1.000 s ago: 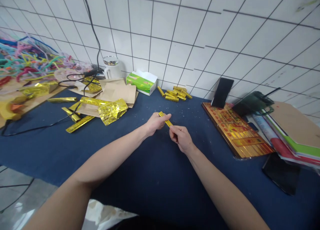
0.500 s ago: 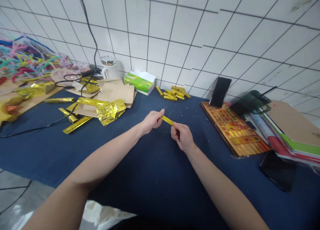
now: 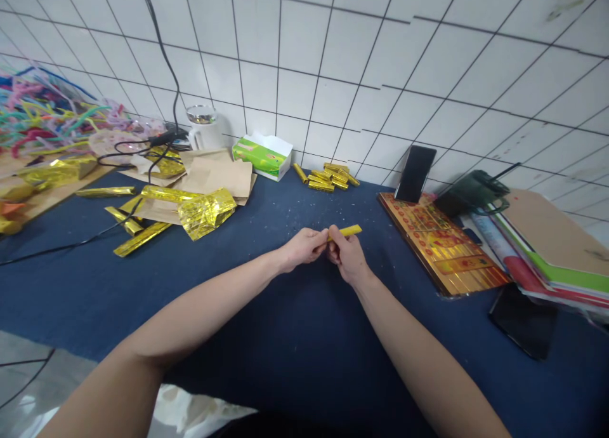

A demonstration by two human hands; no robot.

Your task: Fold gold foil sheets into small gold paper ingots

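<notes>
Mid-frame, a narrow gold-coloured strip (image 3: 352,230) in the pinch of left hand (image 3: 303,247) and right hand (image 3: 349,256), one end out rightward.

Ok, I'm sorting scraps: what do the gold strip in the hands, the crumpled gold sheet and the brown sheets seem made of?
The gold strip: probably metallic foil or film, smooth; bright yellow-gold, though little shows.
The crumpled gold sheet: thin foil or metallised film, glossy; its many creases glint.
The brown sheets: likely kraft paper, matt; plain tan, with no glare.
</notes>
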